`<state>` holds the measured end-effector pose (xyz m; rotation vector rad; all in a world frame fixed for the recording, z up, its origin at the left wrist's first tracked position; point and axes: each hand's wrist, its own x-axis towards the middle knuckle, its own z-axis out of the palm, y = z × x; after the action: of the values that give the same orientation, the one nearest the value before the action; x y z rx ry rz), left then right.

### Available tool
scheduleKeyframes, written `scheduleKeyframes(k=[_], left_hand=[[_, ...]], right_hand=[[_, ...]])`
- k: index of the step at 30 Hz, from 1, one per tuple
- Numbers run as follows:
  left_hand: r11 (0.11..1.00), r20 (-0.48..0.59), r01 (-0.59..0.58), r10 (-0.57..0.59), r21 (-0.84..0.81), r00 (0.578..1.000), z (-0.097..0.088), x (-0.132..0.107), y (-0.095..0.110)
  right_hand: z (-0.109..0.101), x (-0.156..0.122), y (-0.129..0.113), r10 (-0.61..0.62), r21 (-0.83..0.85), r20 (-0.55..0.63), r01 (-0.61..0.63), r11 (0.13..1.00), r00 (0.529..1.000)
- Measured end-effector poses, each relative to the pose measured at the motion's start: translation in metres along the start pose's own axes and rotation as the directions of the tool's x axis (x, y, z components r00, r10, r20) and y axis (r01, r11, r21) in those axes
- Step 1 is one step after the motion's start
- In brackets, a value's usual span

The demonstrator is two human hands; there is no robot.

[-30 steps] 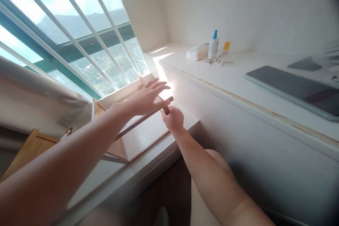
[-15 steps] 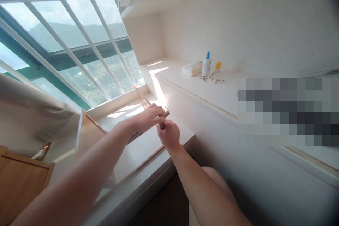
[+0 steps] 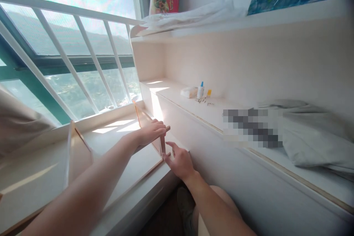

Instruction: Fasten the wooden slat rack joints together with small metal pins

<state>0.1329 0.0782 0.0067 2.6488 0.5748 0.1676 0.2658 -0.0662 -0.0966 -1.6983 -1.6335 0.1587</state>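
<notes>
My left hand [image 3: 151, 132] is closed over the top rail of a wooden frame [image 3: 162, 144], with the fingers curled across the wood near its end. The frame has a short upright post at this corner and a thin strip [image 3: 151, 172] along its bottom. Beside the post, my right hand [image 3: 180, 160] has its thumb and fingers apart and holds nothing. Its thumb is very close to the post; I cannot tell whether they touch. My left forearm hides much of the frame's near side.
On the lower white shelf [image 3: 177, 104] to the right are a white bottle with a blue tip [image 3: 200, 91], a soft white packet [image 3: 189, 92], a small yellow item [image 3: 209, 92], metal hardware [image 3: 204, 100] and grey cloth [image 3: 309, 140]. Another wooden panel [image 3: 80, 151] stands left, below the barred window.
My right hand has let go of the wooden post and opened just beside it. My left hand stays on the top rail. The view has tilted, bringing the upper shelf into sight.
</notes>
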Motion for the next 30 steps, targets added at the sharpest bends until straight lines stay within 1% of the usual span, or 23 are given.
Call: scheduleKeyframes(k=[3, 5, 7, 9, 11, 12, 13, 14, 15, 16, 18, 21, 25, 30], left_hand=[[1.000, -0.009, 0.003, -0.003, 0.021, 1.000, 0.003, 0.001, -0.004], [0.999, -0.009, -0.009, 0.009, 0.034, 1.000, 0.004, 0.001, -0.004], [0.999, 0.000, -0.011, 0.011, 0.039, 1.000, 0.004, 0.000, -0.004], [0.999, 0.015, -0.007, 0.006, 0.049, 1.000, 0.003, -0.001, -0.003], [0.998, 0.021, -0.002, 0.001, 0.070, 1.000, 0.002, -0.002, -0.001], [0.997, 0.020, 0.002, -0.003, 0.076, 1.000, 0.001, -0.003, -0.001], [0.997, 0.015, 0.009, -0.011, 0.080, 1.000, 0.001, -0.004, 0.000], [0.997, 0.011, 0.019, -0.020, 0.081, 1.000, 0.000, -0.004, 0.001], [0.996, 0.008, 0.030, -0.031, 0.079, 1.000, 0.000, -0.005, 0.002], [0.996, 0.008, 0.037, -0.038, 0.077, 0.999, -0.001, -0.006, 0.003], [0.996, 0.016, 0.033, -0.035, 0.078, 0.999, -0.002, -0.007, 0.005], [0.997, 0.032, 0.019, -0.021, 0.079, 0.999, -0.002, -0.007, 0.005], [0.998, 0.000, 0.045, -0.045, 0.048, 0.999, 0.001, -0.006, 0.001], [0.999, -0.047, -0.031, 0.031, -0.008, 0.998, 0.004, -0.005, -0.006]], right_hand=[[-0.037, -0.012, -0.007, -0.022, -0.036, -0.063, 0.019, 0.999, 0.998], [-0.070, -0.005, -0.015, -0.080, -0.070, -0.093, 0.074, 0.995, 0.992], [-0.105, 0.018, -0.022, -0.118, -0.133, -0.142, 0.099, 0.986, 0.983], [-0.136, 0.053, -0.024, -0.119, -0.212, -0.174, 0.081, 0.974, 0.977], [-0.158, 0.093, -0.018, -0.053, -0.309, -0.215, -0.017, 0.951, 0.975], [-0.165, 0.112, -0.012, 0.014, -0.361, -0.215, -0.092, 0.928, 0.977], [-0.170, 0.130, -0.004, 0.097, -0.409, -0.198, -0.172, 0.896, 0.975], [-0.173, 0.145, 0.004, 0.181, -0.452, -0.192, -0.251, 0.856, 0.965], [-0.173, 0.157, 0.012, 0.246, -0.484, -0.181, -0.304, 0.821, 0.952], [-0.173, 0.167, 0.020, 0.263, -0.494, -0.173, -0.315, 0.810, 0.949], [-0.169, 0.178, 0.034, 0.278, -0.503, -0.150, -0.315, 0.805, 0.949], [-0.162, 0.183, 0.046, 0.292, -0.505, -0.110, -0.306, 0.807, 0.950], [-0.158, 0.184, 0.054, 0.306, -0.499, -0.085, -0.307, 0.810, 0.948], [-0.156, 0.188, 0.059, 0.297, -0.483, -0.080, -0.298, 0.824, 0.951]])
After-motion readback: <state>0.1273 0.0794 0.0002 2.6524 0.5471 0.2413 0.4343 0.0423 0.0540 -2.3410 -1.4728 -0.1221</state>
